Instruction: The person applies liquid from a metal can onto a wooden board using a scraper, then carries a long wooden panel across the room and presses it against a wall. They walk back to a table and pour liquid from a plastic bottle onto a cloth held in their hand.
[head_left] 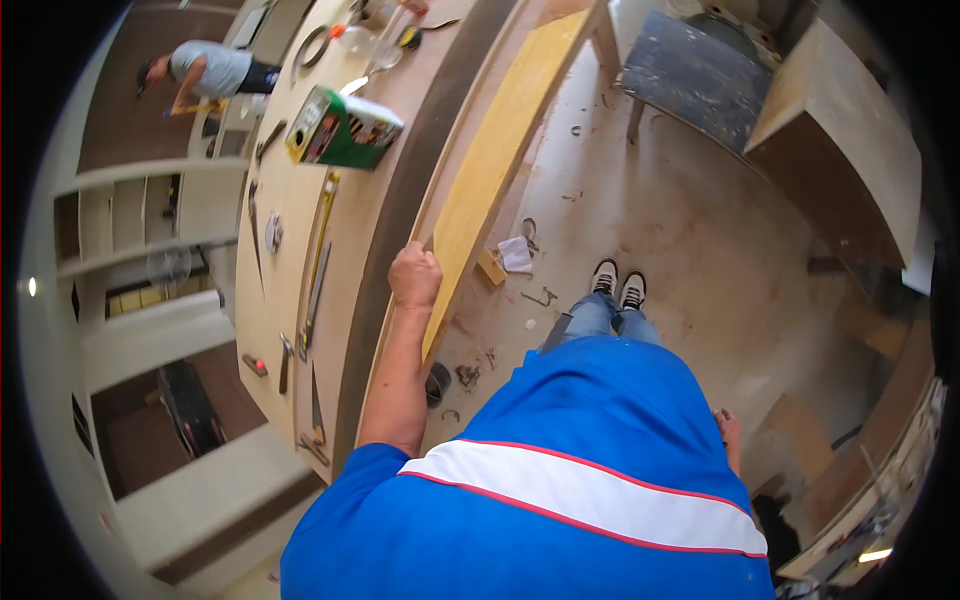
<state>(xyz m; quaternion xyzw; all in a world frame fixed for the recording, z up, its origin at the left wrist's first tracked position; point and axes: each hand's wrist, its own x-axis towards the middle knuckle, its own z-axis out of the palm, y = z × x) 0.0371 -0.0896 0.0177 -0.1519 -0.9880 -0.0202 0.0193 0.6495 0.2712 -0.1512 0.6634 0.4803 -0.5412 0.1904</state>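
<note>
My left hand [415,276] is stretched forward and shut on the near edge of a long yellow wooden board [497,150]. The board leans along the side of the workbench [290,210] and runs away from me toward the top of the view. My right hand [729,428] hangs beside my hip, mostly hidden by my blue shirt. Only a small part of it shows, and I see nothing in it. My feet in white and black shoes [618,285] stand on the floor to the right of the board.
The workbench carries a green box [345,130], a long yellow level [321,250], saws and small tools. Another person in a grey shirt [205,70] bends at the far left. Scraps litter the floor [680,240]; a dark panel [695,75] and a wooden cabinet [845,150] stand at right.
</note>
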